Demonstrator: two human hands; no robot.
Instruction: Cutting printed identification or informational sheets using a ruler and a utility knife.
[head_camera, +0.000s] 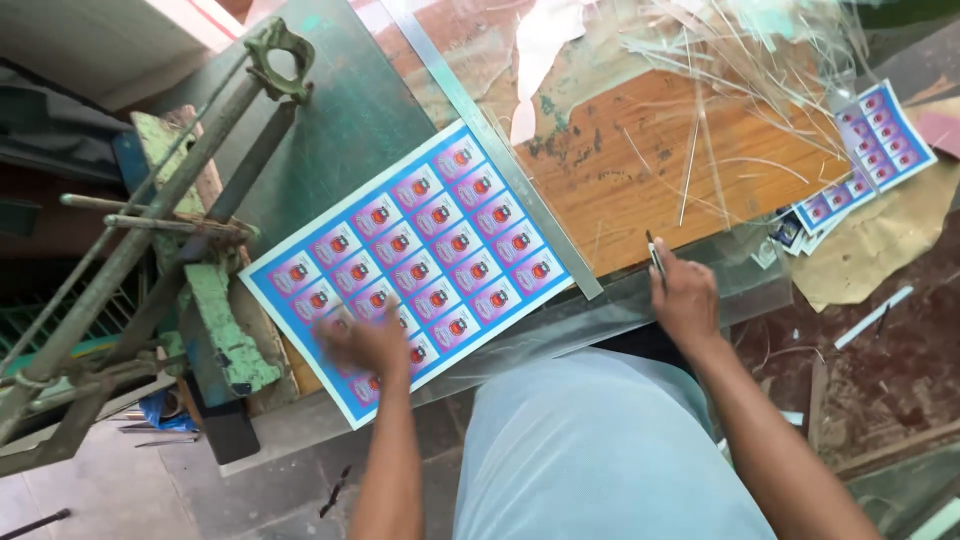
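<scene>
A blue printed sheet (420, 250) with rows of pink-and-red labels lies on the green cutter bed (340, 130), its right edge against a long metal ruler (490, 140). My left hand (362, 345) rests, blurred, on the near corner of the sheet with fingers spread. My right hand (685, 295) sits on the table's near edge to the right of the ruler, holding a thin dark blade or pen (655, 255) that points away from me.
A green lever-arm paper cutter (150, 230) stands at the left. The wooden tabletop (640, 160) carries thin paper trimmings (740, 70). Stacks of cut label strips (860, 160) lie at the right on brown paper (880, 240). Scraps litter the floor.
</scene>
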